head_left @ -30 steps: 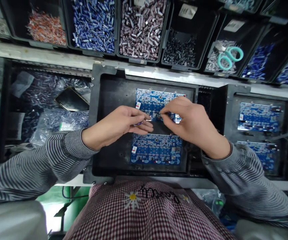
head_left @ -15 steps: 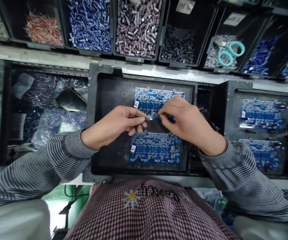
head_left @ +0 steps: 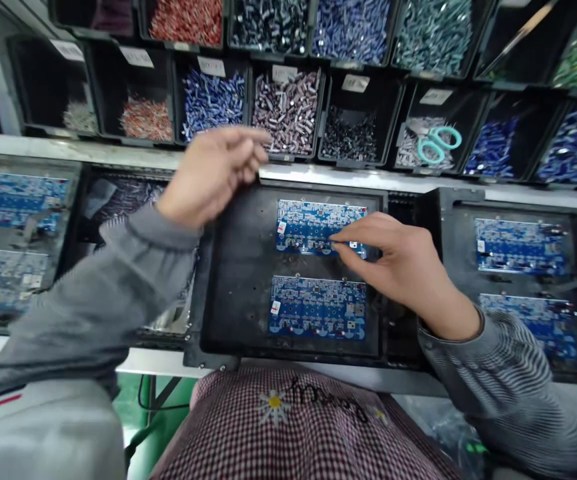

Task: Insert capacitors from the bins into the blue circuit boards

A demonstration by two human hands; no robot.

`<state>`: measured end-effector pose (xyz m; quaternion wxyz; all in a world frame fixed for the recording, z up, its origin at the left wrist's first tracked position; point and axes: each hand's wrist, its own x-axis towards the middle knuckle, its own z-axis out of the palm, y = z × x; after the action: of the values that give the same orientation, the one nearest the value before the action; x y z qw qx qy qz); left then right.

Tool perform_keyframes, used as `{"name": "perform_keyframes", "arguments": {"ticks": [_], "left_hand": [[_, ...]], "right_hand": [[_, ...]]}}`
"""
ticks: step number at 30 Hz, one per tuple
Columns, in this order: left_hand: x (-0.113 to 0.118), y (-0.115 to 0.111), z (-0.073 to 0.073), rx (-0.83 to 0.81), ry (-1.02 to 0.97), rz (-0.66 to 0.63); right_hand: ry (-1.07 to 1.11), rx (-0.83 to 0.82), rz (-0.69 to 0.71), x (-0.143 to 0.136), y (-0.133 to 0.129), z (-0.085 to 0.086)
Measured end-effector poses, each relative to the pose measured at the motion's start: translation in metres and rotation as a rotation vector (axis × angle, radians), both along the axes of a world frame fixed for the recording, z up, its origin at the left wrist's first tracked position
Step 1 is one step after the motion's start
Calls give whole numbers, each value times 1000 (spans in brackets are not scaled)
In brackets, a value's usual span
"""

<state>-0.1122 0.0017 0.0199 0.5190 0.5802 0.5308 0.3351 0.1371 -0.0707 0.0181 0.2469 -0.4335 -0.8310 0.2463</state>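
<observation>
The upper circuit board (head_left: 311, 223) lies flat in the tray (head_left: 241, 283), whose rim — we judge — limits sliding. Over the board, our right hand (head_left: 401, 260) has a narrow grip, suiting small parts; we cannot tell whether one is held. Our left hand (head_left: 211, 170), blurred near the bins (head_left: 288, 158), shows no clear grip.
</observation>
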Motion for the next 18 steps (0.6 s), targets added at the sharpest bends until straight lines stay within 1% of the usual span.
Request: {"name": "perform_keyframes", "arguments": {"ticks": [1,2,4,6,7,10,11,14,16,18], "left_hand": [[-6,20,2,221,191,16],[-9,39,2,307,275,9],[-8,70,0,405,408,-71],[3,88,-6,431,504,-161],[11,93,-10,437,571,-177],[31,100,-19,396,728,-133],[34,102,-20,377,742,-111],[35,110,-20,334,678,-78],[32,115,-15,329,644,-62],[31,115,-7,299,503,-13]], "right_hand": [[-1,2,-7,3,0,-2],[-3,4,-13,5,1,-4],[-14,7,-32,9,3,-8],[-44,15,-50,13,5,-12],[-61,19,-54,16,6,-14],[-97,22,-68,24,7,-19],[-105,25,-73,26,7,-21],[-131,37,-74,29,5,-26],[-158,32,-61,29,4,-28],[-188,16,-52,28,4,-28]]}}
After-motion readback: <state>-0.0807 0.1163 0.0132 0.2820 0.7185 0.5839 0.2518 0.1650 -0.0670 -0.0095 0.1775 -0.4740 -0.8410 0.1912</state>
